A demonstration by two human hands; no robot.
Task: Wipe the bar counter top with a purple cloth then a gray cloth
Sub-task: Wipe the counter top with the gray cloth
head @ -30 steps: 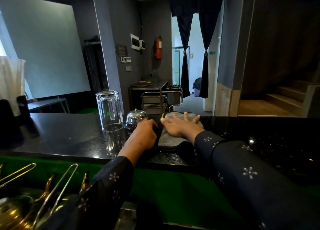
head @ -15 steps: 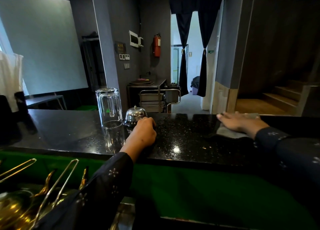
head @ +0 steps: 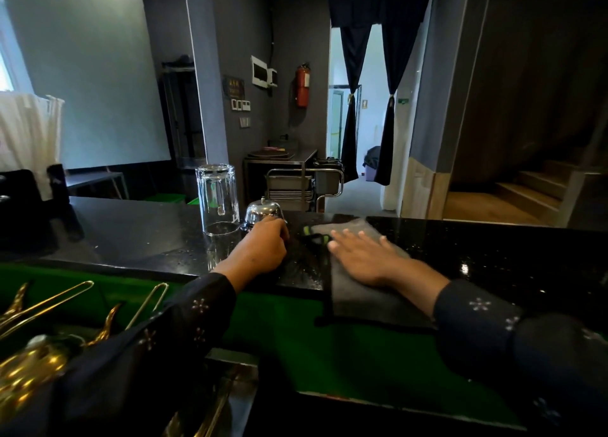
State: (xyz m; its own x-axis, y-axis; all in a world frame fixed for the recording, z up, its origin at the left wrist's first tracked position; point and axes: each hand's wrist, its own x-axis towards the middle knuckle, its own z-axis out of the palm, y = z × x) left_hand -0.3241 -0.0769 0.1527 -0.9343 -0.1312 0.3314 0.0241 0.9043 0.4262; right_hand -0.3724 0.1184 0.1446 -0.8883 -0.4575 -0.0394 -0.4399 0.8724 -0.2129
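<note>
A gray cloth (head: pixel 358 297) lies spread on the black speckled bar counter (head: pixel 493 249), its near edge hanging over the counter's front. My right hand (head: pixel 363 255) presses flat on it with straight, spread fingers, slightly blurred. A dark cloth with a green tag (head: pixel 314 236) lies bunched just left of the gray one; its colour is hard to tell. My left hand (head: pixel 263 249) rests on the counter with curled fingers, right beside a chrome service bell (head: pixel 261 213). Whether it holds anything I cannot see.
An upturned clear glass (head: pixel 217 200) stands left of the bell. Dark objects (head: pixel 26 206) sit at the counter's far left. Below the counter's front runs a green ledge (head: pixel 296 344), with gold wire utensils (head: pixel 49 331) at the lower left.
My right hand slid the gray cloth right along the counter, then back left towards the middle. My left hand stayed by the bell.
</note>
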